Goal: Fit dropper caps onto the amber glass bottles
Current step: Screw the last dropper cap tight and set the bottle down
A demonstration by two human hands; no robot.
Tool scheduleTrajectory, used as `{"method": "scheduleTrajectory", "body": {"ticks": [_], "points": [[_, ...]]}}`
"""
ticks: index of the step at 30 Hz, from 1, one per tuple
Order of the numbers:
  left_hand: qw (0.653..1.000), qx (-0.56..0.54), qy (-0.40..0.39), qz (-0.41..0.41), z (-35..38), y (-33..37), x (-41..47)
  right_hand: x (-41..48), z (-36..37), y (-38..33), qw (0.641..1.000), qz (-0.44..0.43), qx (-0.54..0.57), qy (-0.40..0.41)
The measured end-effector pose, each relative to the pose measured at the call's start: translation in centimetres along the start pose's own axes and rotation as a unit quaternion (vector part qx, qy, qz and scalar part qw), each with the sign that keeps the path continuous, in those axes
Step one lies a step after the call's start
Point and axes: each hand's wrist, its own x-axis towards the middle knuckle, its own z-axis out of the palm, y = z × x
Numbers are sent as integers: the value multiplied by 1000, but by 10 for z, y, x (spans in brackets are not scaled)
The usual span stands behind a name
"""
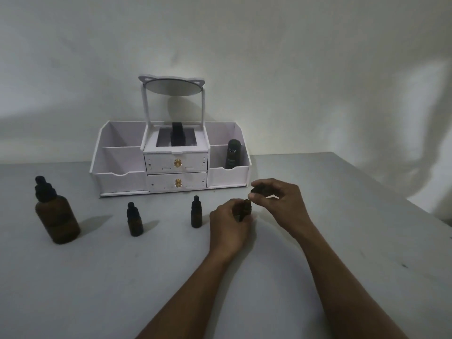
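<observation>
Large amber bottle [57, 216]: upright on the worktop [171, 265], far left, fitted with a black dropper cap [43, 189].

Second bottle [134, 220]: small, amber, upright, to the right of the large one and well apart from it, black cap fitted.

Third bottle [196, 212]: small, amber, upright, further right, black cap fitted.

Fourth bottle [246, 208]: small, amber, roughly upright, neck bare, gripped in the fingers of the left hand [230, 226]. Contact with the worktop cannot be told.

Loose cap [258, 188]: black, pinched in the right hand [281, 204], just above and to the right of the fourth bottle's neck.
</observation>
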Motion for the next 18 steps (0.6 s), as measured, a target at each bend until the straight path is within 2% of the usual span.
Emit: {"method": "scheduleTrajectory", "body": {"ticks": [5,10,18], "points": [[1000,17,8,-2,2,0,0,1,8,8,999,-19,-38,-29],[1000,9,6,2,1,0,0,0,12,12,995,-1,-77,-63],[1000,17,6,22,-1,-1,2,2,16,15,997,28,-65,-28]]}}
